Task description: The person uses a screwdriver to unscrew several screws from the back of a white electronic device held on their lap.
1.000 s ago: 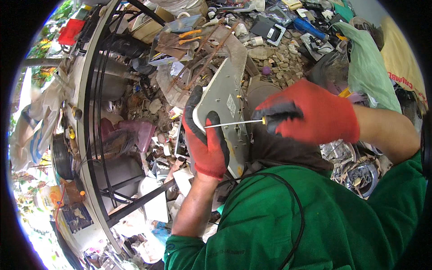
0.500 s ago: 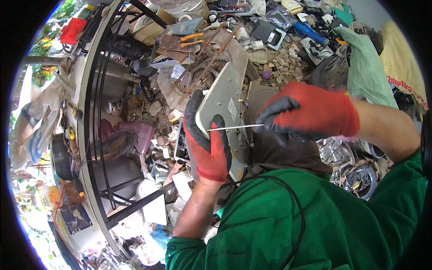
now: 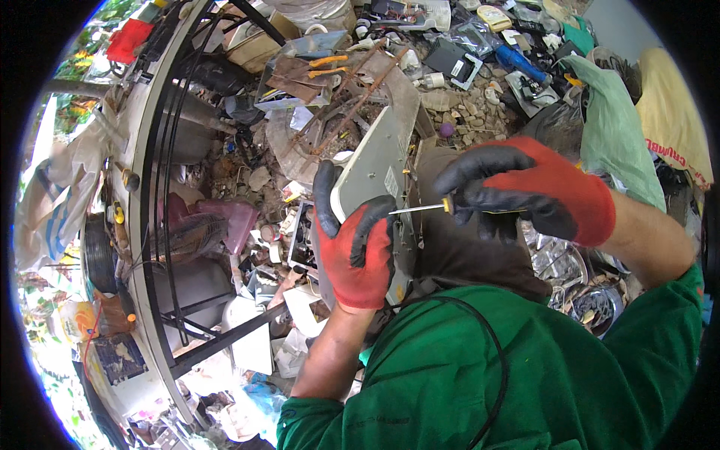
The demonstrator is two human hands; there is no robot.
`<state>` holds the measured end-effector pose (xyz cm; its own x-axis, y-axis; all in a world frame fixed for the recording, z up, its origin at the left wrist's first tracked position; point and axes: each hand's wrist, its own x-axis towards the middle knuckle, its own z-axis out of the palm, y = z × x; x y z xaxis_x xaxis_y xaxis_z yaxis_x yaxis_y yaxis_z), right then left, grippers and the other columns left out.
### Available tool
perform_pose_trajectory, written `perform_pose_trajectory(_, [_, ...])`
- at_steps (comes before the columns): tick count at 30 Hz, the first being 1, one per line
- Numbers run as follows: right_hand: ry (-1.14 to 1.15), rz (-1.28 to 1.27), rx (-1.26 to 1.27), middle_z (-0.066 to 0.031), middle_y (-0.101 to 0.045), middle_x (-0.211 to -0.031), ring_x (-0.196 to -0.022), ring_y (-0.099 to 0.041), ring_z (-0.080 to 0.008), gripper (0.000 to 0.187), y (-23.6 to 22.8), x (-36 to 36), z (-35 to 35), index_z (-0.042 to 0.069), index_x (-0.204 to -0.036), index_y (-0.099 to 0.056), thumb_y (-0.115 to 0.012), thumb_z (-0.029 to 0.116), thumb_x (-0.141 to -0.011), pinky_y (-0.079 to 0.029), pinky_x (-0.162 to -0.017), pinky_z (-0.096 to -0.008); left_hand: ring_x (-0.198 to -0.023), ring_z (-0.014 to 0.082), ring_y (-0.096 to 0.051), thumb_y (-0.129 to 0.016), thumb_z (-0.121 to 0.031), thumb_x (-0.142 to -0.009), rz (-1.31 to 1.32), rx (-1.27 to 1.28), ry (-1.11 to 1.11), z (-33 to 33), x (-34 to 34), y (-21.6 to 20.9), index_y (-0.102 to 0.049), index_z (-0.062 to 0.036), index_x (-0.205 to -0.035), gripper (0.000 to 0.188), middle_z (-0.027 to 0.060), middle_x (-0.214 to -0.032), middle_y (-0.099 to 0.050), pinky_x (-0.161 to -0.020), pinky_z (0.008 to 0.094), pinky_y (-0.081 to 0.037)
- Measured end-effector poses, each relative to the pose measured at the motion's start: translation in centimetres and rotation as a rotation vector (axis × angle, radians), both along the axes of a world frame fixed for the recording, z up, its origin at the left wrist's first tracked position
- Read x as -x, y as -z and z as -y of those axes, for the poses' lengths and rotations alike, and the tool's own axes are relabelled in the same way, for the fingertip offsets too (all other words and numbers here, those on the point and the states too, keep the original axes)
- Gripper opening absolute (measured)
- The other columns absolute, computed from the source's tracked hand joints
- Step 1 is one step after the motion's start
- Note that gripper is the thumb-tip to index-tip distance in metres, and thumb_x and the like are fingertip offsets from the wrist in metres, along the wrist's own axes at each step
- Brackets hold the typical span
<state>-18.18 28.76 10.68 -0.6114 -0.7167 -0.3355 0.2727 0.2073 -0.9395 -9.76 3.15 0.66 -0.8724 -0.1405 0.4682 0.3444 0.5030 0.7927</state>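
Note:
My left hand, in a red glove with black fingertips, grips the near end of a flat grey-white panel. Its fingers wrap round the panel's edge, and part of the panel is hidden behind the hand. In my right hand, gloved the same way, is a screwdriver with a thin metal shaft and a yellowish handle end. The shaft points left across the panel, its tip beside my left fingers. Whether the tip touches anything, I cannot tell. Most of the handle is hidden in the glove.
A metal frame with black bars stands along the left. Beyond the panel, orange-handled pliers lie on a box of scraps. Loose electronic parts and rubble cover the ground. A green sack and a yellow sack stand at the right.
The screwdriver has shifted right, and my right hand has turned, so the handle's yellowish end now shows. My left fingers have bent further over the panel, slightly lower and to the right.

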Motion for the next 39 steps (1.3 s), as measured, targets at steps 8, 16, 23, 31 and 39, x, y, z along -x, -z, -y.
perform_pose_trajectory(8, [0.054, 0.129, -0.136, -0.0033, -0.058, -0.072, -0.055, -0.057, -0.0112, 0.032, 0.2, -3.1, -3.7, 0.003, -0.112, -0.057, -0.049, 0.033, -0.105, -0.045, -0.052, -0.0271, -0.141, 0.0296, -0.041, -0.068, -0.005, -0.086, 0.054, 0.061, 0.102, 0.4, -0.3, -0.1, -0.067, 0.0002, -0.117, 0.031, 0.0220, -0.161, -0.027, -0.111, 0.0402, -0.037])
perform_pose_trajectory(16, [0.214, 0.268, 0.121, -0.0035, -0.058, -0.088, -0.070, -0.057, -0.0106, 0.034, 1.6, -4.5, -3.5, 0.002, -0.129, -0.052, -0.049, 0.023, -0.102, -0.047, -0.059, -0.0273, -0.147, 0.0337, -0.030, -0.072, -0.002, -0.078, 0.000, -0.106, 0.053, -1.4, 0.0, -0.2, -0.004, 0.0028, -0.158, 0.105, 0.0251, -0.159, -0.026, -0.120, 0.0423, -0.023])
perform_pose_trajectory(23, [0.155, -0.505, 0.067, -0.0076, -0.056, -0.115, -0.102, -0.054, -0.0128, 0.045, 4.0, -5.7, -2.6, 0.002, -0.135, -0.047, -0.049, 0.004, -0.090, -0.047, -0.086, -0.0285, -0.148, 0.0333, -0.028, -0.073, -0.015, -0.084, -0.004, -0.067, 0.050, -1.0, 0.3, -0.4, -0.005, -0.0029, -0.160, 0.103, 0.0240, -0.162, -0.022, -0.120, 0.0446, -0.021])
perform_pose_trajectory(31, [0.525, 0.020, 0.217, -0.0097, -0.055, -0.118, -0.101, -0.060, -0.0166, 0.040, 3.2, -6.4, -0.4, 0.000, -0.135, -0.045, -0.052, 0.018, -0.100, -0.054, -0.083, -0.0321, -0.149, 0.0368, -0.026, -0.062, -0.003, -0.085, -0.017, -0.051, 0.103, -0.4, 0.3, 0.0, -0.004, 0.0061, -0.157, 0.093, 0.0284, -0.161, -0.020, -0.121, 0.0454, -0.020])
perform_pose_trajectory(39, [0.589, -0.041, 0.239, -0.0105, -0.057, -0.119, -0.107, -0.059, -0.0176, 0.037, 5.9, -8.0, -1.0, -0.001, -0.133, -0.047, -0.052, 0.016, -0.100, -0.054, -0.086, -0.0337, -0.148, 0.0369, -0.028, -0.057, 0.000, -0.085, 0.010, -0.187, 0.119, -1.1, 0.5, 0.1, -0.007, 0.0067, -0.157, 0.087, 0.0287, -0.160, -0.021, -0.120, 0.0450, -0.021])
